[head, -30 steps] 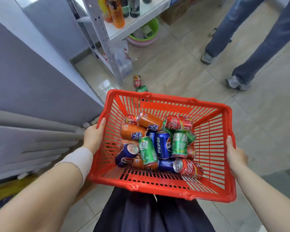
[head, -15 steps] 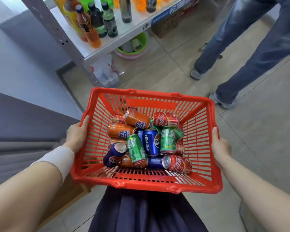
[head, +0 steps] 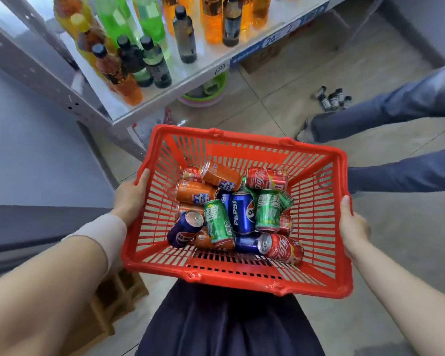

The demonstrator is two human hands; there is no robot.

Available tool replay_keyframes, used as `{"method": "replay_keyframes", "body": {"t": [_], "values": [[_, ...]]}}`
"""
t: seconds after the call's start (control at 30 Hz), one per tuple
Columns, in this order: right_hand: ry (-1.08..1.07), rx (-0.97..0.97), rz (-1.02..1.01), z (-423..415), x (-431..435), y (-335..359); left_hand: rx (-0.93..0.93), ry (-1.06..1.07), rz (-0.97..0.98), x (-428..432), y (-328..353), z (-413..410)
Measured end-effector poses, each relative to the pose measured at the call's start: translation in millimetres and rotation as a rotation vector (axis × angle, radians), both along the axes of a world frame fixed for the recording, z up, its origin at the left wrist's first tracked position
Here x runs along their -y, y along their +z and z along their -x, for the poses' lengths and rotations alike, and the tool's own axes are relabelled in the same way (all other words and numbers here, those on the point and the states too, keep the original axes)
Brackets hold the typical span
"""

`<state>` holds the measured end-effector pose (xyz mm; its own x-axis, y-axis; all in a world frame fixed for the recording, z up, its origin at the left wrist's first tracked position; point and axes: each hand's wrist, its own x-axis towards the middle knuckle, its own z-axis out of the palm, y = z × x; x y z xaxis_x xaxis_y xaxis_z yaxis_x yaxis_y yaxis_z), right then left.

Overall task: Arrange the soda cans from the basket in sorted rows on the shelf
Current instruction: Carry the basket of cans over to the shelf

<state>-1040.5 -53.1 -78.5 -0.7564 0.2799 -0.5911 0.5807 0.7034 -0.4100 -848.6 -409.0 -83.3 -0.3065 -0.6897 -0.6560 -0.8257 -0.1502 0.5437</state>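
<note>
- Okay, hands first, quick.
- Left hand (head: 131,195) is on the basket's left wall, thumb laid over the rim, other fingers hidden outside the wall. It grips the basket (head: 242,280). There's a white band (head: 106,235) on that wrist. Right hand (head: 352,227) does the same on the right wall, thumb up along the rim, gripping too. Both forearms reach in from the bottom corners.
- Where's the basket?
- Held off the ground between the two hands, over a dark skirt (head: 229,319) and the tiled floor (head: 280,104). Its far-left corner is close to the shelf (head: 170,98) edge; touching or not, cannot tell.
- Axis?
- Long axis runs left to right, swung a bit so the left end sits farther away. Open side up.
- Look?
- Red plastic, slatted walls and bottom.
- Contents?
- Soda cans (head: 247,244) are piled loose in the middle, lying or leaning. The Pepsi can (head: 242,213) lies with its long axis near to far. Two green cans (head: 217,222) flank it, roughly parallel. A red can (head: 266,178) lies crosswise at the far side, and another red one (head: 283,247) is at the near side. Orange cans (head: 194,192) are far left. A second blue can (head: 184,228) leans at the left, top toward the camera.
- Shelf?
- Bottles (head: 152,60) stand on it: orange, green, dark. Someone's jeans-clad legs (head: 396,106) are at right.
</note>
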Motion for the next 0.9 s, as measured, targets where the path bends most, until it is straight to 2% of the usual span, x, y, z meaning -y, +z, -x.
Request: {"method": "replay_keyframes", "body": {"t": [0.2, 0.43, 0.6, 0.9], "values": [[-0.02, 0.049, 0.02, 67, 7, -12, 0.03, 0.021, 0.087, -4, -3, 63], [0.14, 0.025, -0.02, 157, 21, -8, 0.036, 0.084, 0.131, -16, -11, 110], [0.242, -0.015, -0.041, 214, 39, -4, -0.029, 0.19, 0.081, -14, -13, 137], [0.272, 0.006, -0.037, 282, 85, -18, -0.002, 0.26, 0.049, 10, -29, 179]]}}
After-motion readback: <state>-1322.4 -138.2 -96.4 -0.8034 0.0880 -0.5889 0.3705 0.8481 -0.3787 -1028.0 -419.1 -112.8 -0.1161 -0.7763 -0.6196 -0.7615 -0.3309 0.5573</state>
